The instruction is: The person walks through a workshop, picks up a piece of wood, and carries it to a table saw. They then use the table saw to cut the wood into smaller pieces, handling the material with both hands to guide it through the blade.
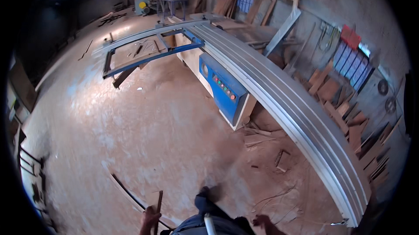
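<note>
Low in the view, my left hand is closed around a short flat piece of wood with a pale face and a dark edge. A long thin strip, dark along one side, runs behind that hand; I cannot tell whether it is held or lies on the floor. My right hand hangs at my right side, its fingers loosely bent and apart, with nothing seen in it. Between the hands, a dark-clad leg and shoe show above the dusty floor.
A sliding-table saw with a long metal table, blue control panel and blue outrigger frame spans the middle and right. Wood offcuts lean along the right wall. Scraps lie by the saw's base. A machine stands far back.
</note>
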A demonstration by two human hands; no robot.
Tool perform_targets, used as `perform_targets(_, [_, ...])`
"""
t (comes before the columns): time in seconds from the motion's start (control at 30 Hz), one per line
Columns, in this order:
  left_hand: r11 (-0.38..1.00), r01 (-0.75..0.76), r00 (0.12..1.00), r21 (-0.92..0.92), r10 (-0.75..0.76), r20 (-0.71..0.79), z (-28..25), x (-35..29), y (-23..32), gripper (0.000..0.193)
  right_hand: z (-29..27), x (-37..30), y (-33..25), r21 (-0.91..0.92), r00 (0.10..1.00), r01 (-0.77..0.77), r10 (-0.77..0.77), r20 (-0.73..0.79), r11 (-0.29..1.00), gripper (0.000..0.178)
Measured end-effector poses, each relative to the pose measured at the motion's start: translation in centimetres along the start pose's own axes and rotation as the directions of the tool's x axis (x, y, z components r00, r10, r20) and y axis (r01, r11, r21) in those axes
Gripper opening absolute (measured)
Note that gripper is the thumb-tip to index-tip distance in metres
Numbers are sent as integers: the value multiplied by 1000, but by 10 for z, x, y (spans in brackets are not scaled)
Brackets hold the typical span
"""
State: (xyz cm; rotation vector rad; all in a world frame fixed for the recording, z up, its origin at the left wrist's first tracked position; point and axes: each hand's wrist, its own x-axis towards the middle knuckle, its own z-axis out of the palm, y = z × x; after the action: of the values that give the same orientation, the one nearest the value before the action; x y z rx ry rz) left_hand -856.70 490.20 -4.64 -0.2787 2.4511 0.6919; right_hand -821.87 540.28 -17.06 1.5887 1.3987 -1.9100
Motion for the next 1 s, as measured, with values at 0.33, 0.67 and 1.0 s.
perform_targets(0.33, [997, 53, 997, -52, -50, 66, -86, 196, 208, 87, 154, 76, -501, 393, 905, 368, -422, 56, 843, 25])
perform_targets(0.67, [900, -428, 904, 81, 425, 55, -210, 440, 480, 74, 208, 153, -839, 750, 862, 359, -505, -38, 556, 20])
perform_targets(1.0, [778, -628, 774, 18, 627, -84, -279, 596, 749, 78, 209, 298, -1204, 753, 773, 459, -630, -76, 472, 23])
